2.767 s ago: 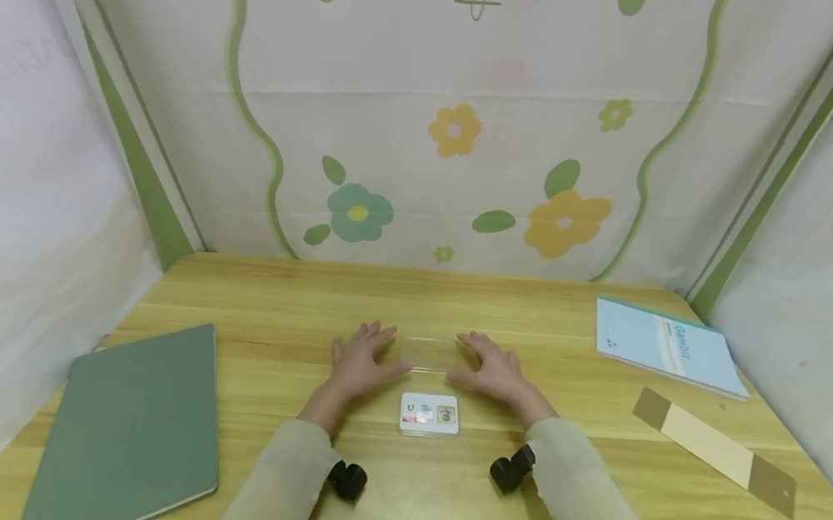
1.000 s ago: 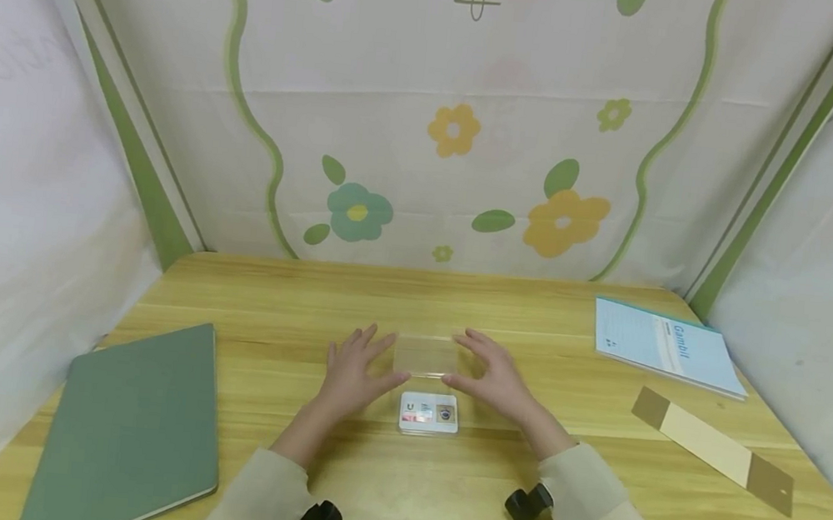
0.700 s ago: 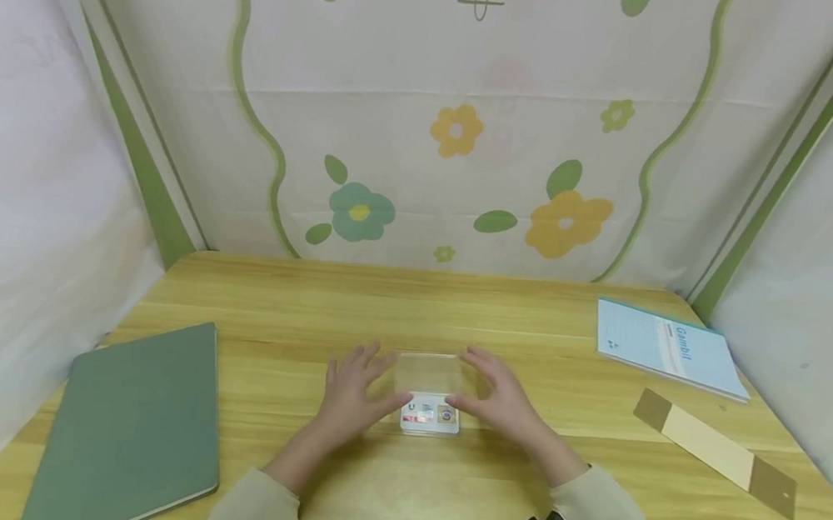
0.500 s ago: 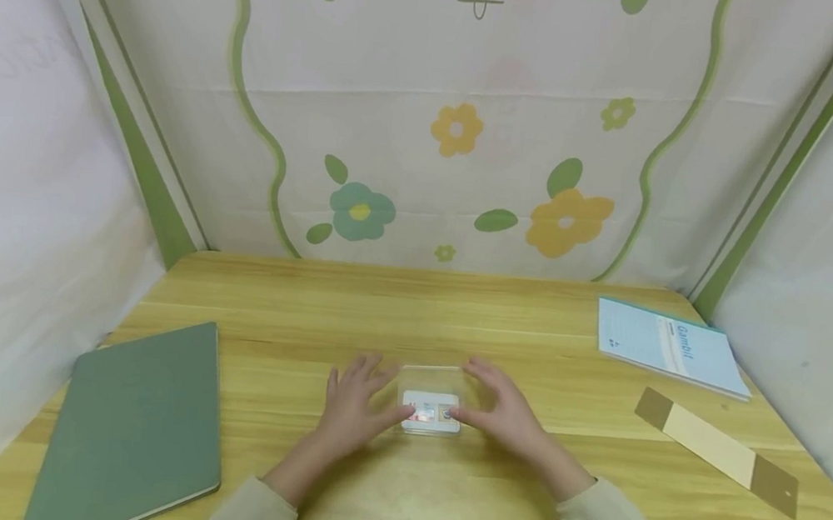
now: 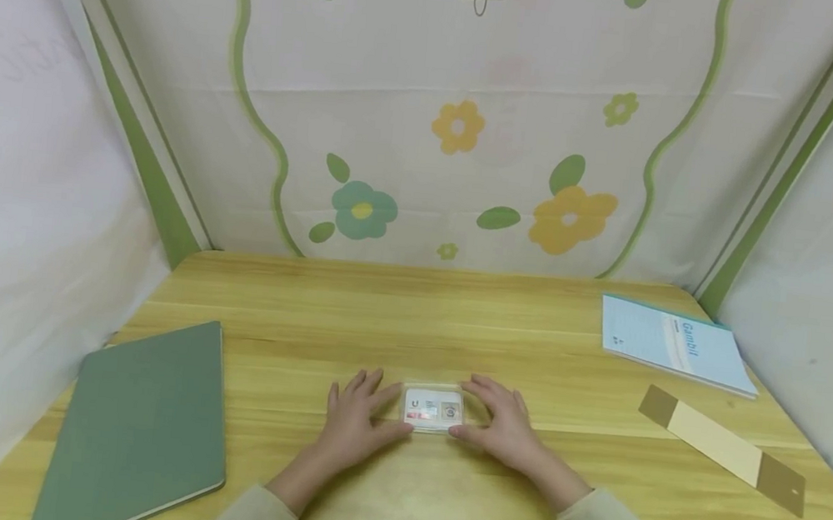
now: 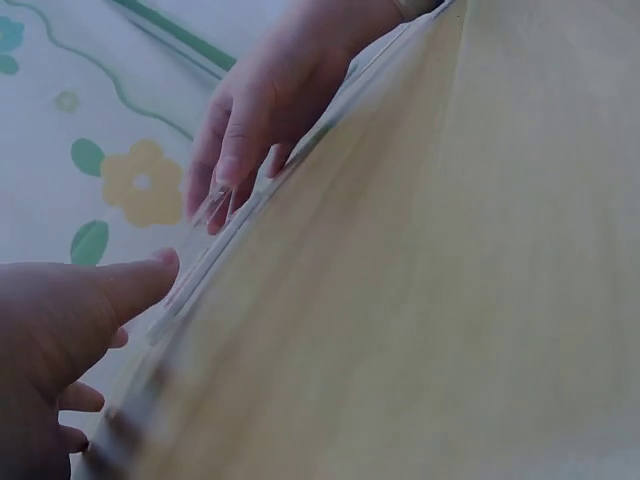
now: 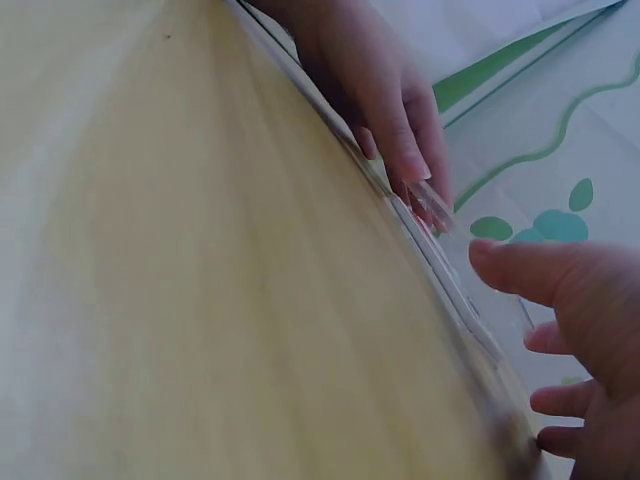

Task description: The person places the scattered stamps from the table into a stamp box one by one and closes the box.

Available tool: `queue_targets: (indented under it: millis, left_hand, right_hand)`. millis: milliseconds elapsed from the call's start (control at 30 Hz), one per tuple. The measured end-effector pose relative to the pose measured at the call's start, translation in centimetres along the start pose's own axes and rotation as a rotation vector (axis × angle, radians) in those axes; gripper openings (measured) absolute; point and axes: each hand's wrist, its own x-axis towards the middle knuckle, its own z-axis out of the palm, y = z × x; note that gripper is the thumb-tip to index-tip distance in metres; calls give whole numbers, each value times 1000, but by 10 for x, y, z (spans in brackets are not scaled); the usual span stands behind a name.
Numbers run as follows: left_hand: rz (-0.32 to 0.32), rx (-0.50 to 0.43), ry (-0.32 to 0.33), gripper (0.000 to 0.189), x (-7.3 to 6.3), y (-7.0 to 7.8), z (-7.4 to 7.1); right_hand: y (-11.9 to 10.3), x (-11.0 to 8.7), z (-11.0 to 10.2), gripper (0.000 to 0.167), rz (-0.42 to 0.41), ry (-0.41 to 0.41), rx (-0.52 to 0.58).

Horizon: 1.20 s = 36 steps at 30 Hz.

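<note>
A small white card-like insert with printed marks and a square emblem (image 5: 434, 410) lies flat on the table in a shallow clear case base (image 7: 450, 285). Over it is a clear plastic lid (image 7: 432, 206), its outline almost lined up with the insert in the head view. My left hand (image 5: 354, 423) holds the lid's left side between thumb and fingers. At the opposite side my right hand (image 5: 507, 429) grips it the same way. Both wrist views show the lid tilted a little above the base, with a narrow gap between them.
A green notebook (image 5: 140, 426) lies at the left of the wooden table (image 5: 382, 307). At the right are a light-blue "Gambit" booklet (image 5: 672, 343) and a cream and brown strip (image 5: 718, 446). Flower-printed cloth (image 5: 399, 124) walls off the back and sides.
Both hands have brought the clear lid from behind the white insert toward the near edge, so it now covers the insert. The booklets and strip have stayed in place.
</note>
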Motion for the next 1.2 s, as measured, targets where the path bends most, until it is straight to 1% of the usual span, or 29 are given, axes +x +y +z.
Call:
queue_targets:
  millis: [167, 267, 533, 800, 1200]
  left_hand:
    - [-2, 39, -13, 61, 0, -3, 5]
    - [-2, 47, -23, 61, 0, -3, 6]
    - [-14, 66, -39, 61, -1, -1, 5]
    - [-9, 71, -45, 61, -2, -2, 7]
    - [-12, 86, -37, 61, -2, 0, 6]
  right_hand:
    - [4, 0, 5, 65, -28, 5, -67]
    - [5, -1, 5, 63, -29, 3, -92]
    - [2, -1, 6, 62, -25, -1, -102]
    - [3, -1, 6, 63, -17, -9, -94]
    - [4, -1, 6, 63, -20, -17, -87]
